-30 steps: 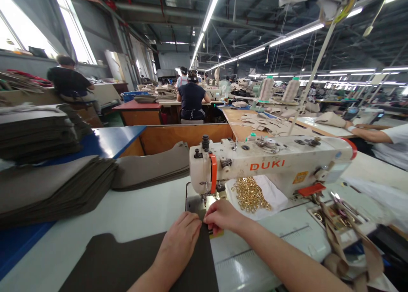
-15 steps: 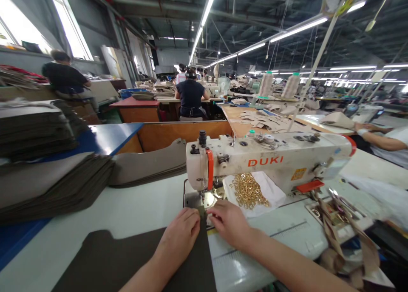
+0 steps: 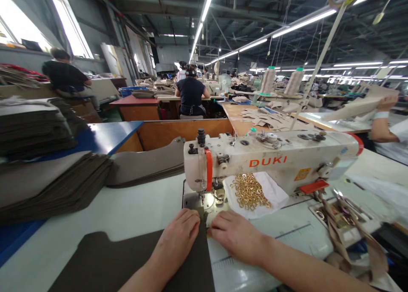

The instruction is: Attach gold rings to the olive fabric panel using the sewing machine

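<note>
A dark grey-brown fabric panel [image 3: 127,258] lies flat on the pale machine table, its top right corner near the needle plate [image 3: 208,201] of the DUKI sewing machine [image 3: 270,161]. A small olive strip [image 3: 201,214] shows at that corner. My left hand [image 3: 179,232] rests on the panel, fingers closed in a pinch at the strip's left side. Just across the strip, my right hand [image 3: 237,236] has its fingers curled together by the panel's right edge. Whatever sits between those fingertips is hidden.
Gold metal rings [image 3: 250,192] lie on white cloth under the machine arm. Stacked panels [image 3: 60,185] stand at left. A tray [image 3: 342,219] with tools and tan straps is at right. A co-worker's hand [image 3: 387,103] holds beige fabric. Others sit further back.
My right hand has drawn slightly down and toward me, away from the needle plate. The left hand stays nearly still. At right, the co-worker has raised the beige fabric.
</note>
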Available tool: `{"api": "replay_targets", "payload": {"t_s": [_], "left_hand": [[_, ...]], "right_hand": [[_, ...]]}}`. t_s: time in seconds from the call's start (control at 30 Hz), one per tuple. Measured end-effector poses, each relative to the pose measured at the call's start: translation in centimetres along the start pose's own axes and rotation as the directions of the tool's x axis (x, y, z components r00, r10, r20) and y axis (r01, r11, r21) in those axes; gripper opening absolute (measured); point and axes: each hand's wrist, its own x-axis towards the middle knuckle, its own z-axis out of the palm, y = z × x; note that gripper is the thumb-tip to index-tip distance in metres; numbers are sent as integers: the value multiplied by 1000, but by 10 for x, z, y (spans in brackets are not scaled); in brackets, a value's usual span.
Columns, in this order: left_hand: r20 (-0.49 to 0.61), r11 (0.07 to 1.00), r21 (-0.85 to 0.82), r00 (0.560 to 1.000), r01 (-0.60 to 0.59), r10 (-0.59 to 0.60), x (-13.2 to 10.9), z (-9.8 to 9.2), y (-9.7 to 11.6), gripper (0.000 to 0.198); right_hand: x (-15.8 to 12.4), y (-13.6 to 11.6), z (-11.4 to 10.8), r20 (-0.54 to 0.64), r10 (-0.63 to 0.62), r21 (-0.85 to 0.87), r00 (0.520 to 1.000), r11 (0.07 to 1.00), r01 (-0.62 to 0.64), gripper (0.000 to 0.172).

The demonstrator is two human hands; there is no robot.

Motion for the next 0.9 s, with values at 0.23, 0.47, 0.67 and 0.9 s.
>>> {"api": "replay_targets", "payload": {"t_s": [0.23, 0.47, 0.67, 0.9], "left_hand": [[-1, 999, 24, 1000, -25, 26, -1, 2, 1, 22], [-15, 998, 41, 999, -45, 45, -1, 1, -1, 26], [-37, 992, 78, 994, -104, 107, -1, 3, -1, 29], [-40, 982, 135, 989, -135, 141, 0, 2, 0, 34]], "right_hand": [[-10, -3, -12, 66, -161, -97, 985, 981, 167, 16], [4, -10, 12, -168, -35, 67, 985, 997, 47, 15], [9, -12, 24, -220, -37, 56, 975, 997, 51, 9], [8, -11, 29, -215, -42, 65, 976, 996, 57, 10]]}}
